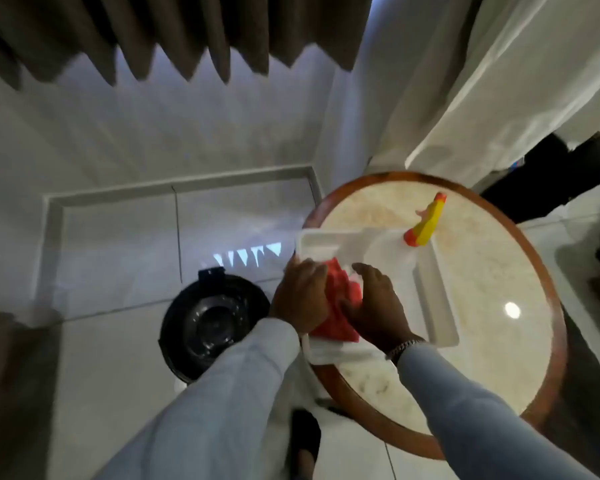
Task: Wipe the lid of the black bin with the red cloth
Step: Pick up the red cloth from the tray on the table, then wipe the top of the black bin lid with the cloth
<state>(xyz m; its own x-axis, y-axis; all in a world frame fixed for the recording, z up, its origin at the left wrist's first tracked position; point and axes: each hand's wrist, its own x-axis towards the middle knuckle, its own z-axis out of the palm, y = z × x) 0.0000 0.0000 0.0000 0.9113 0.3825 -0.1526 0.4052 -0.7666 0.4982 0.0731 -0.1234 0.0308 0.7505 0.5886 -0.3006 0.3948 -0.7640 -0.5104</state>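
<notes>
The red cloth (340, 306) lies bunched in a white tray (437, 306) on a round table. My left hand (300, 296) and my right hand (378, 306) press on the cloth from either side, fingers curled around it. The black bin (208, 323) stands on the floor to the left of the table, its round glossy lid facing up, apart from both hands. My left sleeve covers the bin's lower right edge.
A yellow and orange spray bottle (425, 223) stands at the tray's far right corner. The round marble-topped table (499, 289) has a wooden rim. Brown curtains hang at the back, white bedding at upper right. My dark shoe (303, 434) is on the white tiled floor.
</notes>
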